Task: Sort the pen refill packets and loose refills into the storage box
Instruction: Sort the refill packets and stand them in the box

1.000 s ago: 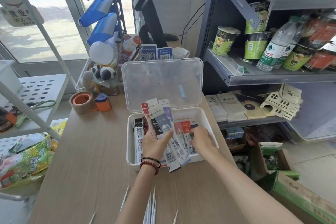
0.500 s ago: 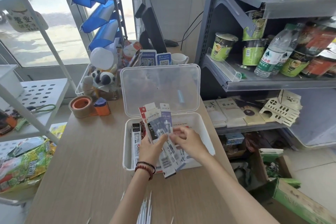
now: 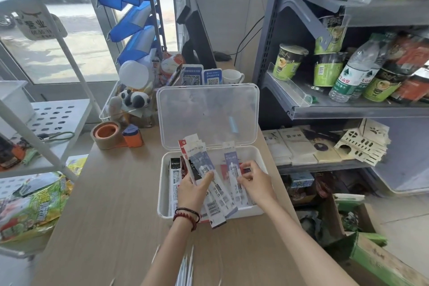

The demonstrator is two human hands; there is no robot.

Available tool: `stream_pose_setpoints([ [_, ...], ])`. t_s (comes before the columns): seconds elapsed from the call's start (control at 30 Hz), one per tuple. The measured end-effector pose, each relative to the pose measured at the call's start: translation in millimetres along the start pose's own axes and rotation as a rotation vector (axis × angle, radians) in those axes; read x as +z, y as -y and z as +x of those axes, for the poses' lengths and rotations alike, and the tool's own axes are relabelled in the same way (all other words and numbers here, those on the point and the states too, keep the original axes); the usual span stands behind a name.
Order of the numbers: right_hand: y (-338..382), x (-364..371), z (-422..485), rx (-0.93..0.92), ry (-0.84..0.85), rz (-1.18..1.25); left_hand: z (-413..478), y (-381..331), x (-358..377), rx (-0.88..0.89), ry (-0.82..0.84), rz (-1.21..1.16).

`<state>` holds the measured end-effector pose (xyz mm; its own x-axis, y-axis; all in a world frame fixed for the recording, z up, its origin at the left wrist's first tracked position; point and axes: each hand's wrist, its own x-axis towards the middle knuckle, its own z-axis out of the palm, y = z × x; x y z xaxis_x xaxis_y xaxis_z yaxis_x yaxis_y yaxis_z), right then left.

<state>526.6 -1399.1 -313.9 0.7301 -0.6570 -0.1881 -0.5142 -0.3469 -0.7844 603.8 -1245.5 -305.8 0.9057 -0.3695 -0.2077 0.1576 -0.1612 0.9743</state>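
**A:** Nearest thing, 6 o'clock on the table: a bunch of white loose refills (image 3: 185,269), untouched and well short of the box. So what step is this?

**B:** Packets, I reckon. Left hand (image 3: 191,193) is curled round a fan of refill packets (image 3: 199,160), thumb on top, tilted over the storage box (image 3: 160,193). Right hand (image 3: 256,183), at its 3 o'clock, pinches a single purple packet (image 3: 232,160) between thumb and fingertips, apart from the fan.

**A:** Next move?

**B:** Probably laying that one flat in the box's right half. It'll want a low angle, since the fan's ends overhang the near rim.

**A:** What's in the box already?

**B:** A black-and-white packet (image 3: 174,176) along the 9 o'clock wall and reddish packets (image 3: 224,169) between the hands. The rest is hidden. The clear lid (image 3: 209,111) stands open at 12 o'clock.
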Motion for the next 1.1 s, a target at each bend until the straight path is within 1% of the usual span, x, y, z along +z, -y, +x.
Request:
stream_pose_setpoints([
  [0.1,-5.9,7.0,1.0,-0.021,0.025,-0.141,1.3,2.5,-0.1,0.005,-0.006,-0.002],
  [0.27,-11.4,14.6,5.7,-0.030,0.055,-0.274,2.3,4.1,-0.4,0.006,-0.003,-0.008],
  [0.4,-13.3,16.5,9.4,0.033,0.095,-0.289,1.1,3.5,-0.2,0.014,0.020,-0.036],
  [0.5,-14.4,17.6,7.0,0.000,0.082,-0.351,0.4,5.6,0.1,0.014,0.020,-0.044],
  [0.57,-7.6,12.3,2.7,-0.071,0.035,-0.260,1.4,6.0,0.5,0.007,-0.001,-0.038],
  [0.63,2.9,3.0,-4.9,-0.135,0.041,-0.037,1.4,5.6,1.1,0.005,-0.012,-0.040],
  [0.7,13.8,-4.5,-15.1,-0.169,0.170,0.189,1.0,4.2,1.4,0.020,-0.012,-0.027],
  [0.73,17.4,-6.1,-19.1,-0.176,0.231,0.240,0.7,3.0,1.4,0.030,-0.007,-0.019],
  [0.8,18.8,-4.6,-23.2,-0.186,0.274,0.249,0.5,2.1,1.0,0.048,0.008,-0.023],
  [0.97,11.2,5.6,-23.1,-0.137,0.238,0.362,0.6,5.1,-0.6,0.086,0.020,0.021],
  [1.1,9.8,2.2,-23.6,-0.099,0.276,0.411,0.5,5.4,-0.8,0.106,0.042,0.072],
])
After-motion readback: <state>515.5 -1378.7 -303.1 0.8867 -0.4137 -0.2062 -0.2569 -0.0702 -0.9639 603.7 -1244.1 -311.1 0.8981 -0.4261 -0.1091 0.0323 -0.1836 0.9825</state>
